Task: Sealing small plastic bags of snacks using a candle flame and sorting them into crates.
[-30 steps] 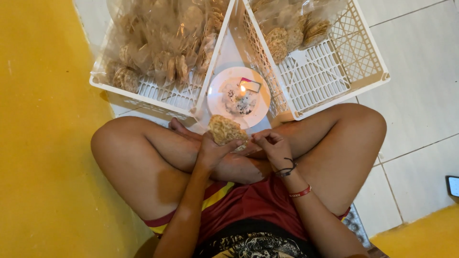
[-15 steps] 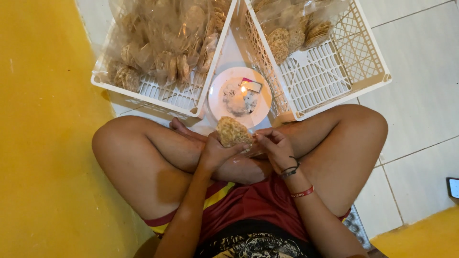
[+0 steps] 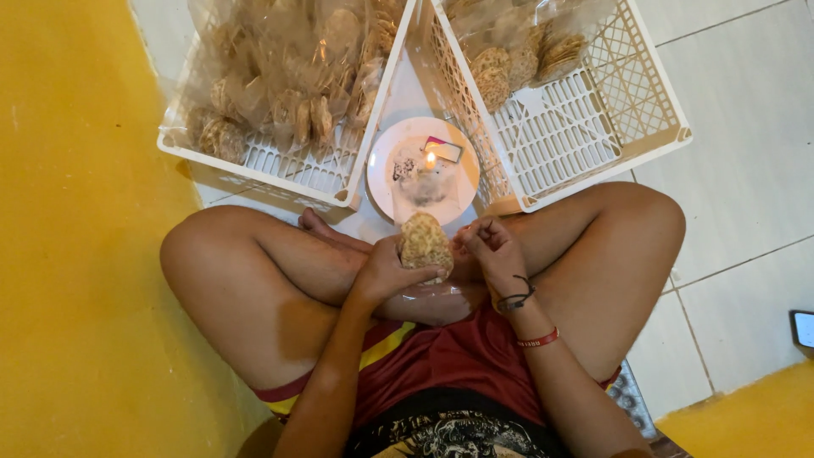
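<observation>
Since the earlier frames the cracker stack [image 3: 426,243] had tipped up from lying over the lap and now stood nearly upright, while the right hand [image 3: 496,253] had lifted a little beside it. The left hand [image 3: 386,270] was wrapped around the stack from below and behind, fingers curled on what looked like a clear bag [image 3: 424,293] trailing beneath it. The right hand was loosely curled just right of the stack, its fingertips pressed together as if pinching the bag's edge; whether it truly held the film I could not tell. Just beyond both hands sat a white plate [image 3: 383,161] with a small lit flame [image 3: 431,158] on it, between two white crates [image 3: 339,182] of bagged crackers.

The flame was the risk: it burned close to the knuckles and to thin plastic, so the film might melt or fingers get singed. A slack left grip could also spill the stack onto the lap.
</observation>
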